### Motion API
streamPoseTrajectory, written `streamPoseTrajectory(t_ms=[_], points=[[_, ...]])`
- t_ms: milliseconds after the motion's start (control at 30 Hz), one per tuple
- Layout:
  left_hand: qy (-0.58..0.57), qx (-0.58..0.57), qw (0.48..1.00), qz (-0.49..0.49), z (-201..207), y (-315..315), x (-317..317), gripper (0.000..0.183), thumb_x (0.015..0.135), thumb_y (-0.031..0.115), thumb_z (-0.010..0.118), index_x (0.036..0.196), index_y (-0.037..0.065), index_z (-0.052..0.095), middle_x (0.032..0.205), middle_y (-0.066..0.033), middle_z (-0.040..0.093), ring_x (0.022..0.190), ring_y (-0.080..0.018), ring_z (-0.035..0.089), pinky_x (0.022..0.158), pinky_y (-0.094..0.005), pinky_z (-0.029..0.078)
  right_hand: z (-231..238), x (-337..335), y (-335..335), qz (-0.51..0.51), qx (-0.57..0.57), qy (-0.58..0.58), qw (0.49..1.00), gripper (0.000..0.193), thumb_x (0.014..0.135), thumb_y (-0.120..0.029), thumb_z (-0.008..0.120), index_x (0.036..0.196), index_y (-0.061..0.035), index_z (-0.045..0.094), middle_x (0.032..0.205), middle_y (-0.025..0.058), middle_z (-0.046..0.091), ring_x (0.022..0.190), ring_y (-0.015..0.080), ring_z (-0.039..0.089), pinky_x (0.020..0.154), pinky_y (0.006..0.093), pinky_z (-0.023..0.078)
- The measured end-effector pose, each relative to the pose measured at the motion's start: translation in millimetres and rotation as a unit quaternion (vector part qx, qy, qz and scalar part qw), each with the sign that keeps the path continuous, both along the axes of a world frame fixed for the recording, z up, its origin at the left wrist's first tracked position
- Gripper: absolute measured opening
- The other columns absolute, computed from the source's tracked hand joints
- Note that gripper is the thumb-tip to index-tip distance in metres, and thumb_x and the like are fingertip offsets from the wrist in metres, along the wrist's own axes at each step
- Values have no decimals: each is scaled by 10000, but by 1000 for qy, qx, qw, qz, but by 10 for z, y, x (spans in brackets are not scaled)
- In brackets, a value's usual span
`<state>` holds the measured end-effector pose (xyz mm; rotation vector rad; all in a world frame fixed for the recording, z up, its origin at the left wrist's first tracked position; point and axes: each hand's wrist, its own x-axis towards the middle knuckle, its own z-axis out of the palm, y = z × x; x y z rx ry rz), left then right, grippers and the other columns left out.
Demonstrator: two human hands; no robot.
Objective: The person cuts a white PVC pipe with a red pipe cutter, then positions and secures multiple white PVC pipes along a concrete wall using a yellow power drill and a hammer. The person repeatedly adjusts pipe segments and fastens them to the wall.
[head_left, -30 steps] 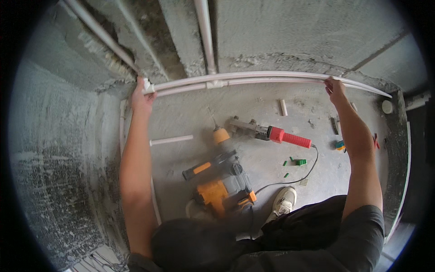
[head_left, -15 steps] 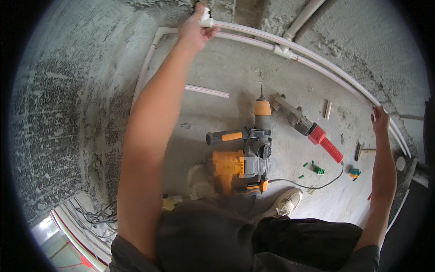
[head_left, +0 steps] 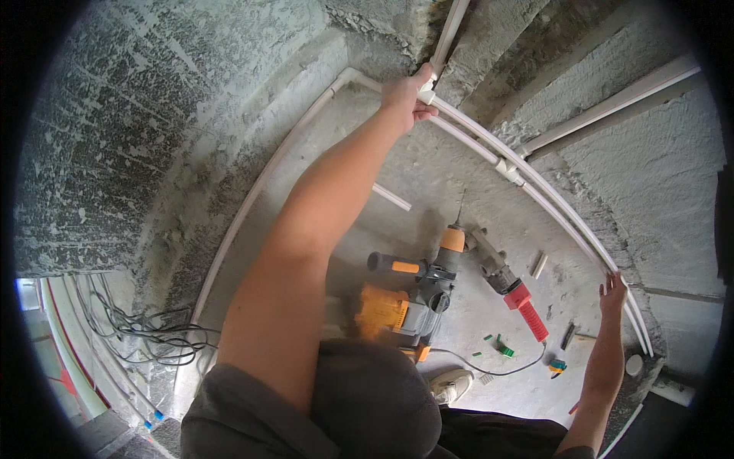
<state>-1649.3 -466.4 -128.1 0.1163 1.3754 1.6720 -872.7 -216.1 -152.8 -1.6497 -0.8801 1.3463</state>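
Note:
My left hand [head_left: 405, 101] grips a white pipe fitting [head_left: 427, 96] at the left end of a long white plastic pipe [head_left: 495, 144], at the foot of the wall. My right hand [head_left: 613, 294] is closed around the same pipe farther along to the right, its fingertips at the pipe's far side. Beside that pipe on the floor runs a second white pipe [head_left: 466, 139], with a tee fitting [head_left: 508, 170] along it. The part of the fitting inside my left palm is hidden.
An orange rotary hammer [head_left: 417, 302] and a red-handled angle grinder [head_left: 521, 302] lie between my arms. Pipe offcuts [head_left: 391, 196], green scraps [head_left: 505, 348] and a teal-and-orange item [head_left: 557, 368] are on the floor. Grey cables [head_left: 145, 336] tangle at left. Another pipe [head_left: 451, 34] rises in a wall groove.
The view has swung, so the floor and tools appear lower and more wall shows above. Both hands keep their hold on the pipe and its fitting.

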Motion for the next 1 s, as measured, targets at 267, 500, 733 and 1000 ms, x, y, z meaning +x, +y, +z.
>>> streamPoseTrajectory(t_ms=[267, 500, 733, 1000], points=[[-10, -20, 1000, 13, -2, -61, 74, 612, 864, 603, 785, 1137, 67, 669, 976, -130, 723, 666, -282, 727, 501, -307, 508, 53, -78, 18, -35, -11, -9, 999, 278, 1005, -377, 662, 1205, -183, 666, 1136, -52, 699, 1148, 102, 599, 1056, 445, 337], [-32, -13, 999, 22, -27, -25, 45, 565, 850, 573, 819, 1047, 61, 683, 889, -129, 737, 591, -276, 724, 486, -305, 494, 55, -52, 59, -43, -40, -42, 997, 255, 988, -338, 653, 1179, -170, 668, 1201, -48, 706, 1167, 98, 606, 1061, 429, 330], [12, -7, 997, 71, 0, -67, 127, 599, 837, 512, 856, 1063, -9, 666, 878, -160, 729, 553, -292, 716, 403, -308, 487, 100, -258, -70, -63, -16, -36, 997, 175, 989, -323, 670, 1076, -173, 690, 1062, -58, 709, 1073, 84, 623, 960, 409, 366], [-57, -35, 989, 131, 24, 97, 215, 608, 820, 425, 897, 1068, -58, 623, 854, -156, 690, 530, -295, 678, 402, -327, 521, 44, -25, 130, -65, 31, 35, 997, 119, 1030, -120, 598, 1046, -10, 642, 1038, 114, 704, 947, 220, 716, 816, 373, 622]])
